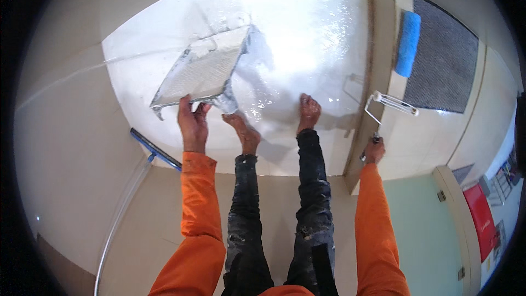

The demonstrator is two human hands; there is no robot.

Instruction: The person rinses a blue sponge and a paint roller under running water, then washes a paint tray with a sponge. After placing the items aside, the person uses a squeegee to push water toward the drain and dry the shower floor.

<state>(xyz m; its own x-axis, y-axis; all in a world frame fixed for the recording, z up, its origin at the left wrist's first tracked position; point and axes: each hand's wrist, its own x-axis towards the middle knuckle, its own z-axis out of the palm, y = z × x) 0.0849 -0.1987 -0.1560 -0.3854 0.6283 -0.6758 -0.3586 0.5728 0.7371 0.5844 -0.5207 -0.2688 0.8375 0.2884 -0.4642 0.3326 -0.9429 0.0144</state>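
Observation:
My left hand [193,126] grips the near edge of a paint tray [205,71], which is tilted over the wet white floor. The tray is rectangular, with a ribbed face and whitish smears along its rim. My right hand [375,151] is closed round the dark handle of a paint roller frame [393,102] with a bare white cage. Beyond the frame, and apart from it, a fluffy blue roller sleeve [408,44] lies on the cream ledge at the edge of the dark mat.
A blue floor squeegee [155,148] with a long pale pole leans at the left. My bare feet stand on the wet, shiny floor [307,33]. A raised cream curb [382,38] runs along the right, with a grey mat [444,55] past it. A glass door [422,230] stands at lower right.

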